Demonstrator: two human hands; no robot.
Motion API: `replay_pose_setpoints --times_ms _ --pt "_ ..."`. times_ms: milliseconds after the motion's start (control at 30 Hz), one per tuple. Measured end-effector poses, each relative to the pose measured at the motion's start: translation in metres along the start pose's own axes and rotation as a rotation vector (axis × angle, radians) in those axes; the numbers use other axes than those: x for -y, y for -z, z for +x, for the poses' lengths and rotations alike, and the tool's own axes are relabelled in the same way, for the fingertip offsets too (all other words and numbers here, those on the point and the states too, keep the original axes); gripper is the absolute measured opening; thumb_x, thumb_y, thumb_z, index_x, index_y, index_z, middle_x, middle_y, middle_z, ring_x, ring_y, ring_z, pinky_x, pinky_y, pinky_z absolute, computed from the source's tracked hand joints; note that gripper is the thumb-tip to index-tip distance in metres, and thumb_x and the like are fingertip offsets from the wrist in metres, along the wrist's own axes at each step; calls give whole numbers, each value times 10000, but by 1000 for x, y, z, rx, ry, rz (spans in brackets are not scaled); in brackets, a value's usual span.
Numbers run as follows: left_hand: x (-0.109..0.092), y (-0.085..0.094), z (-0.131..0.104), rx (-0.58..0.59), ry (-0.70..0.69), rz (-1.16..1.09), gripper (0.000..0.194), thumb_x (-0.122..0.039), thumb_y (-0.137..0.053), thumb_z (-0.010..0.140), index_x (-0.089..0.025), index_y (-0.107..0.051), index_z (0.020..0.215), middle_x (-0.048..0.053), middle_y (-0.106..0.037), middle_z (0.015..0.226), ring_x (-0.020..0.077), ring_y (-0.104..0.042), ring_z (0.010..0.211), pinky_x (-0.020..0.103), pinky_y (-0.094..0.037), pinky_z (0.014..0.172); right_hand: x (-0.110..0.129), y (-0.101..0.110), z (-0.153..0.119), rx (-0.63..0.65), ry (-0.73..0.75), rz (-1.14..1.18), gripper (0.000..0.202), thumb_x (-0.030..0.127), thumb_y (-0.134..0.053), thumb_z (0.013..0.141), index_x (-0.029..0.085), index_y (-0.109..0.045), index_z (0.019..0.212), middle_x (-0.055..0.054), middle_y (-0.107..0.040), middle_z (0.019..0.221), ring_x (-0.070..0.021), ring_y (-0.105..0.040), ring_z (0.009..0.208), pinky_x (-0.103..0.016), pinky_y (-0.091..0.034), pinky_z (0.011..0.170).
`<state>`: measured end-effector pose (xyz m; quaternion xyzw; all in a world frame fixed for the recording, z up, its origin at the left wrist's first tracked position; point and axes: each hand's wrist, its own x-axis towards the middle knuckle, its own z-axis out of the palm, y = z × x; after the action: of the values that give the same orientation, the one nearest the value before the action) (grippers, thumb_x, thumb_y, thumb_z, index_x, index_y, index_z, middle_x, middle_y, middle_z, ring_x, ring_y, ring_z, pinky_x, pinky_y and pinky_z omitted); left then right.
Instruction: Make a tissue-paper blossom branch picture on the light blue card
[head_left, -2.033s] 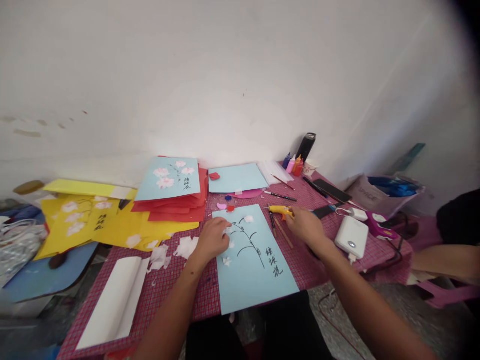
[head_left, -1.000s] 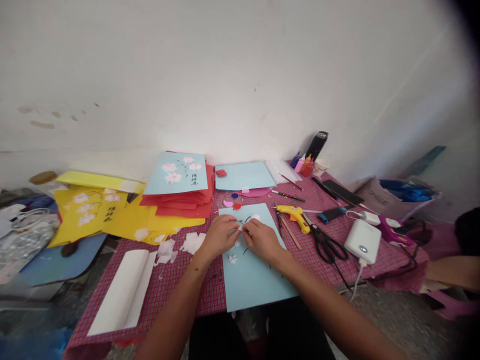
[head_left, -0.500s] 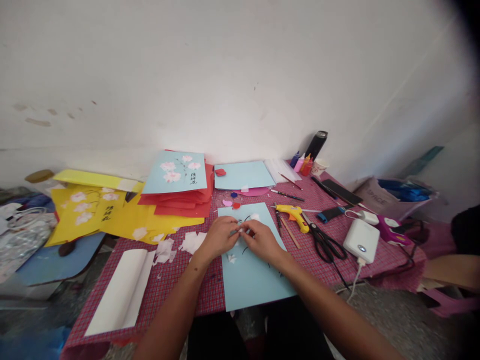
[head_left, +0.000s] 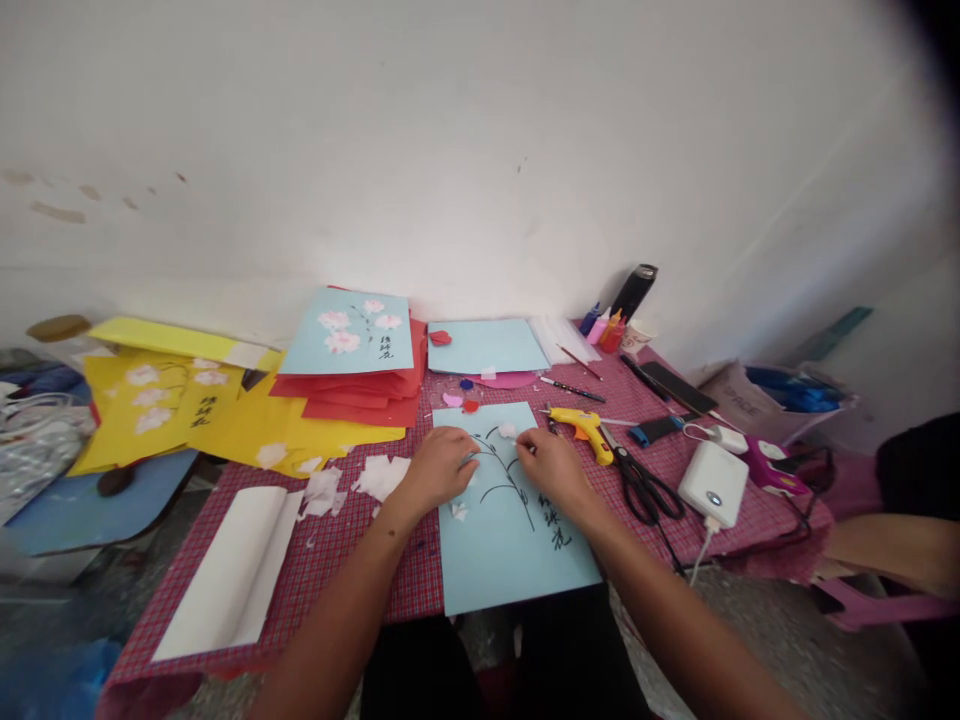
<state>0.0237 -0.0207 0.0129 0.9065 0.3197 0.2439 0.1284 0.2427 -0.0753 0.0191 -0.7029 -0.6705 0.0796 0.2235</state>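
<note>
A light blue sheet [head_left: 487, 570] lies on the checked cloth, with black painted branches [head_left: 512, 478] and black characters [head_left: 553, 520]. My left hand [head_left: 442, 468] rests at its upper left edge, fingers curled together near the branch tips; what they hold, if anything, is too small to name. My right hand [head_left: 551, 465] is over the sheet's right side, its thumb and fingertips pinched, their content also unclear. Between the hands, near the top, sits a white crumpled paper piece [head_left: 507, 431]. Another white piece [head_left: 458, 511] lies below my left hand.
Torn white paper [head_left: 381, 477] and a folded white sheet [head_left: 225, 570] lie left. Right are a yellow glue gun [head_left: 585, 428], black scissors [head_left: 645, 485] and a white power bank [head_left: 714, 482]. Behind stand a stack of red sheets [head_left: 360, 400], small paint bottles [head_left: 600, 325] and a black flask [head_left: 634, 292].
My hands, which met over the upper part of the sheet, have moved apart, the right one to the right. The painted branches between them are now uncovered. The view has shifted slightly.
</note>
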Motion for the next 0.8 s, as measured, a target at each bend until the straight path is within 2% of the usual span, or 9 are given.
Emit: replay_pose_setpoints --times_ms 167,300,800 --pt "-3 -1 -1 44 -4 19 150 -275 -594 856 -207 -664 969 62 -659 981 236 -575 999 420 -410 957 1 2 9 57 -14 -148 163 188 -515 868 192 -677 847 -68 -726 884 -188 -638 802 -267 -354 675" --pt "-4 -1 -2 68 -1 24 156 -275 -592 854 -205 -668 972 58 -656 967 231 -573 988 413 -408 949 7 -1 12 39 -18 -217 178 202 -503 877 184 -676 841 -86 -715 891 -192 -630 787 -274 -345 661" --pt "-4 -2 -1 89 -7 26 155 -264 -580 854 -214 -678 964 62 -652 947 229 -580 964 414 -402 950 6 -15 20 23 -28 -297 241 272 -452 936 179 -662 866 -88 -694 939 -194 -633 835 -279 -381 699"
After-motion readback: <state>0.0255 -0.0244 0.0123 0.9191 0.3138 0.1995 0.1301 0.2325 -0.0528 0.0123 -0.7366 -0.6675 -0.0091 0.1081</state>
